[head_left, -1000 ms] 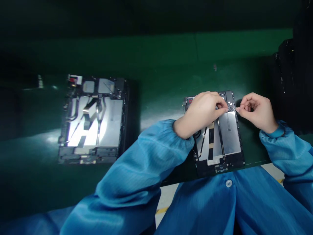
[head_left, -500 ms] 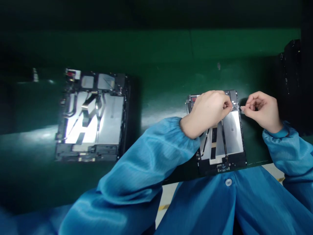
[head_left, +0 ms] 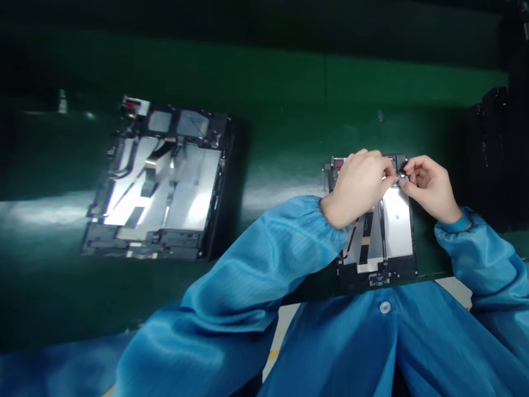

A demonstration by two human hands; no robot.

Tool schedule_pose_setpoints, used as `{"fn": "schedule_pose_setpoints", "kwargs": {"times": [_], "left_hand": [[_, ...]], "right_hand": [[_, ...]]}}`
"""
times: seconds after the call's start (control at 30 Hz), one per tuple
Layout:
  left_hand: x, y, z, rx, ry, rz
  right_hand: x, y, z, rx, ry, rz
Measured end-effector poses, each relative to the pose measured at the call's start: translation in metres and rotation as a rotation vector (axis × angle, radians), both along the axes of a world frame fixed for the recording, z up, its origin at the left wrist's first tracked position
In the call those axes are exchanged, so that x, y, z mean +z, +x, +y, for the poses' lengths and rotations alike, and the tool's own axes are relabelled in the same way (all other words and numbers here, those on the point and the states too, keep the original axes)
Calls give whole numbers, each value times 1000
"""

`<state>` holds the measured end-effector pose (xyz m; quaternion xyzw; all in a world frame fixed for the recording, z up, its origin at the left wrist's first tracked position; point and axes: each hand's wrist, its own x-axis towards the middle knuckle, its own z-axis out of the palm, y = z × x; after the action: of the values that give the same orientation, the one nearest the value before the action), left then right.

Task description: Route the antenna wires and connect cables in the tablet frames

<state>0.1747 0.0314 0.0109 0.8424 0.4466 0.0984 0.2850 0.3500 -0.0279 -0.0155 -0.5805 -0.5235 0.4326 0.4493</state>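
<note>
Both my hands have closed in since a moment ago. My left hand (head_left: pixel 359 187) and right hand (head_left: pixel 430 188) now meet, their fingertips (head_left: pixel 392 178) narrowly pinching a tiny dark part (head_left: pixel 401 176) at the top of the nearer tablet (head_left: pixel 374 278), which lies open right in front of me. I judge this small pinching work the step in hand, and it calls for steady fingers. I count two open tablets on the green bench (head_left: pixel 273 138), the other tablet (head_left: pixel 177 242) well to my left, untouched.

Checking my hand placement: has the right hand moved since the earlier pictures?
Yes: the right hand has moved left, from just beyond the right edge of the open tablet to over its top end.
</note>
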Motion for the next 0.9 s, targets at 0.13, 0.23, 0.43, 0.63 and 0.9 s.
{"fn": "schedule_pose_setpoints", "kwargs": {"times": [0.13,0.23,0.43,0.63,0.9], "left_hand": [[-1,1,-2,0,16,-2],[-1,1,-2,-3,16,-13],[-3,-1,-2,-12,20,-64],[1,1,-3,-2,-16,-21],[0,2,-2,-10,-7,-53]], "right_hand": [[2,5,1,21,-43,42],[5,7,2,34,-65,78],[7,6,1,26,-89,55],[8,8,1,28,-101,45],[6,8,2,24,-73,-5]]}}
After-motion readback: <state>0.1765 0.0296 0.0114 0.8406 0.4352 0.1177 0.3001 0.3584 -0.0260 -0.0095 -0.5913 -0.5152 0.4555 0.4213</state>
